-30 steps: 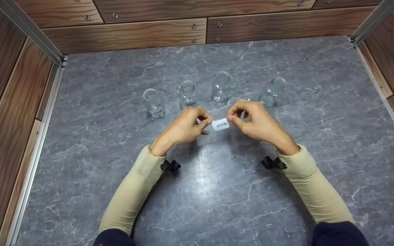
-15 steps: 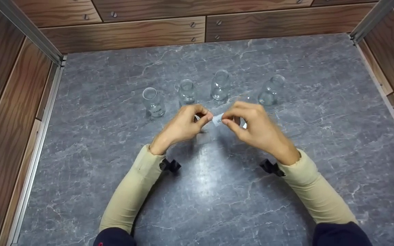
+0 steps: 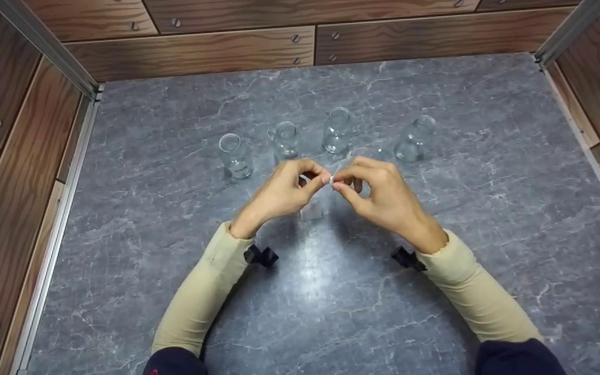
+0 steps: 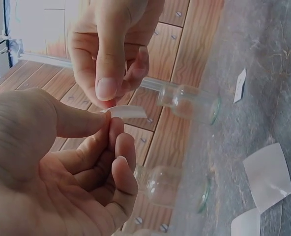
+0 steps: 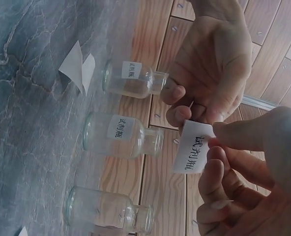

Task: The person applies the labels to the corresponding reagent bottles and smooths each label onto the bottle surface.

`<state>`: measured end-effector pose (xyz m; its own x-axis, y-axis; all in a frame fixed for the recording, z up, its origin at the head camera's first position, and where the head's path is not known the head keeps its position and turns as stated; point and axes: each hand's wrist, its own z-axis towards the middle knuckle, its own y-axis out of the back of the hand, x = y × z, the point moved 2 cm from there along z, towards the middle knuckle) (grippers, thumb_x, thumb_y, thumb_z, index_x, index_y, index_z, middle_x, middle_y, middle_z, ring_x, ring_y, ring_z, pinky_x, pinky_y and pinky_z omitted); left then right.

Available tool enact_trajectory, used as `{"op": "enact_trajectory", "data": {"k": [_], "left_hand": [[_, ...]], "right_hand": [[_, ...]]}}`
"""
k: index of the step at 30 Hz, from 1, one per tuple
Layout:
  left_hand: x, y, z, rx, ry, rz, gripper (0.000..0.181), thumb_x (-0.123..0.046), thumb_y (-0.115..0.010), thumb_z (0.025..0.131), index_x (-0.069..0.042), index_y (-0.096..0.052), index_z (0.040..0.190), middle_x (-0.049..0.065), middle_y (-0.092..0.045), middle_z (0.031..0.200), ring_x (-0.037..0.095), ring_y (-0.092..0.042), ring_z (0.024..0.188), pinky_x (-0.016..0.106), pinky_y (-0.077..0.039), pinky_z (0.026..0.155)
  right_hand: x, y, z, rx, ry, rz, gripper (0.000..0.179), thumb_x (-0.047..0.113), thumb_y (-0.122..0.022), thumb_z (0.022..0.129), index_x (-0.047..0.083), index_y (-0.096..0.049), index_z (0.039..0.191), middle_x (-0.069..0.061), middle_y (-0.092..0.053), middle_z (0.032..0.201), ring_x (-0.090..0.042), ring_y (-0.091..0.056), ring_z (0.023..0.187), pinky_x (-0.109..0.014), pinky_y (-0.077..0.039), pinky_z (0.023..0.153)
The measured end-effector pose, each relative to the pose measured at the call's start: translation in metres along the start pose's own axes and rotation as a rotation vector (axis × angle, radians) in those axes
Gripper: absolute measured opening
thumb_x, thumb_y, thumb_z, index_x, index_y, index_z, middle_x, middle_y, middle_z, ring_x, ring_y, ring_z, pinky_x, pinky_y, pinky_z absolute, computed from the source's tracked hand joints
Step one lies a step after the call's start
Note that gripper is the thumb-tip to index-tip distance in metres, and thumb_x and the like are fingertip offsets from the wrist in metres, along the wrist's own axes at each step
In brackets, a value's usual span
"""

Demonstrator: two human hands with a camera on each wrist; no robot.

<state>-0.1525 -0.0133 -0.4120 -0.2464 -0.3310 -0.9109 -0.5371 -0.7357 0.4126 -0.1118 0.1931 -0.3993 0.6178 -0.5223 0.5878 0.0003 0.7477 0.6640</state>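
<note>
A small white label (image 5: 192, 147) with handwritten characters is between the two hands, above the table. My left hand (image 3: 283, 190) pinches its edge with thumb and index finger, the other fingers loosely curled. From the opposite side my right hand (image 3: 383, 195) pinches the same label, thumb and index tips meeting the left ones. In the head view the label is almost hidden by the fingertips. Behind the hands, a glass bottle (image 5: 130, 78) and a second bottle (image 5: 117, 135) each bear a similar label. A third bottle (image 3: 337, 133) shows plain glass, like the bottle (image 3: 415, 139) at the right.
White paper pieces (image 4: 268, 174) lie on the grey marbled table (image 3: 300, 323), below the left hand in the head view. A small written slip (image 4: 240, 86) lies on the table near the bottles. Wood-patterned walls (image 3: 190, 52) enclose the back and sides.
My right hand has come left until its fingertips meet those of the left hand. The label, whose written face showed in the head view, is now mostly covered by fingers. The bottles stay put.
</note>
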Motion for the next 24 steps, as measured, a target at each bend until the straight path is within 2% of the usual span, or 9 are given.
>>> {"op": "enact_trajectory", "data": {"k": [3,6,14,24], "left_hand": [[-0.0006,-0.0007,0.0008,0.001,-0.023,-0.015,0.021,-0.016,-0.063,0.109,-0.001,-0.076,0.116,0.017,-0.076,0.114,0.032,-0.072,0.102,0.040,-0.061,0.089],[-0.0010,-0.0008,0.0011,-0.006,-0.029,-0.022,0.020,-0.015,-0.064,0.108,-0.001,-0.076,0.116,0.014,-0.077,0.112,0.035,-0.073,0.103,0.040,-0.062,0.089],[-0.0025,-0.0012,0.0008,-0.026,-0.030,-0.017,0.017,-0.015,-0.067,0.106,-0.003,-0.078,0.113,0.009,-0.078,0.108,0.020,-0.071,0.097,0.032,-0.061,0.086],[-0.0020,-0.0021,0.0020,-0.037,-0.056,-0.017,0.015,-0.013,-0.068,0.105,-0.003,-0.079,0.112,0.009,-0.078,0.108,0.017,-0.070,0.096,0.041,-0.062,0.087]], "right_hand": [[-0.0004,-0.0011,-0.0002,-0.020,-0.004,0.007,0.009,0.007,-0.081,0.095,0.002,-0.082,0.102,-0.005,-0.073,0.086,-0.018,-0.062,0.072,-0.019,-0.049,0.066],[-0.0009,-0.0017,0.0000,-0.032,-0.013,0.014,0.009,0.007,-0.083,0.093,0.002,-0.082,0.100,-0.005,-0.073,0.085,-0.018,-0.062,0.072,-0.018,-0.048,0.066],[-0.0038,-0.0029,0.0004,-0.047,-0.024,0.032,0.008,0.011,-0.085,0.093,0.004,-0.082,0.095,-0.003,-0.070,0.081,-0.015,-0.060,0.071,-0.019,-0.047,0.065],[-0.0068,-0.0029,0.0016,-0.056,-0.032,0.071,0.006,0.008,-0.084,0.092,0.004,-0.083,0.095,-0.004,-0.070,0.079,-0.014,-0.059,0.068,-0.016,-0.045,0.062]]}}
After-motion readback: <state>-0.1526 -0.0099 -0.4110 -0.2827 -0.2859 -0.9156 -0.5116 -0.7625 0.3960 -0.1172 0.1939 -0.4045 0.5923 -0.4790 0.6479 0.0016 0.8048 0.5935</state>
